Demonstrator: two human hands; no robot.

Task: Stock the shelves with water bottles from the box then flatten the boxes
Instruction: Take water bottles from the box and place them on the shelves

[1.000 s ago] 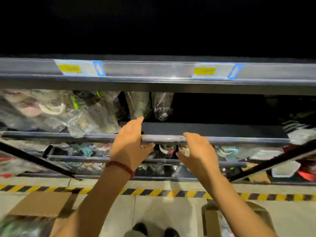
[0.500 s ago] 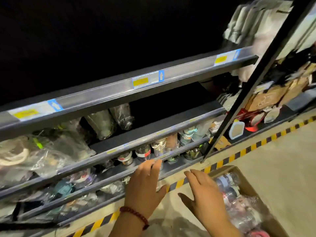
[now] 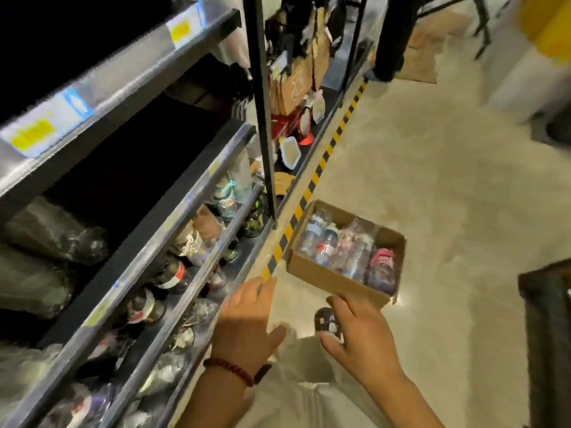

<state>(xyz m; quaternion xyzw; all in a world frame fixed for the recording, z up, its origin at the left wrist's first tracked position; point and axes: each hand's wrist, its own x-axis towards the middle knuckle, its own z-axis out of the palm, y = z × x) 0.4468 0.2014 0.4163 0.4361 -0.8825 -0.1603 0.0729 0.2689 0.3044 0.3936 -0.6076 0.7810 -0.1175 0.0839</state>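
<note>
1. At the bottom of the frame, the left hand (image 3: 245,324) is held flat with its fingers straight and together. It holds nothing, and a dark red bracelet (image 3: 234,369) is on its wrist.
2. To the lower right of centre, the right hand (image 3: 361,335) is also free, with the fingers relaxed and a little spread. It grips nothing.
3. Between the two hands, light trousers (image 3: 309,390) and a dark shoe (image 3: 324,319) of the person are visible.
4. Just above the right hand in the frame, the box (image 3: 324,274) stands on the floor (image 3: 432,211), open at the top. The bottles (image 3: 340,245) lie inside it, close together.
5. The box is beside a yellow and black stripe (image 3: 321,168) that runs along the foot of the shelves (image 3: 173,217).
6. The shelves fill the left side of the frame. More bottles, blurred, stand on the lower levels, and yellow labels (image 3: 34,134) are on the front rail in the upper left.
7. In the upper middle, behind a black post (image 3: 262,88), brown paper bags (image 3: 296,84) stand on a low shelf.
</note>
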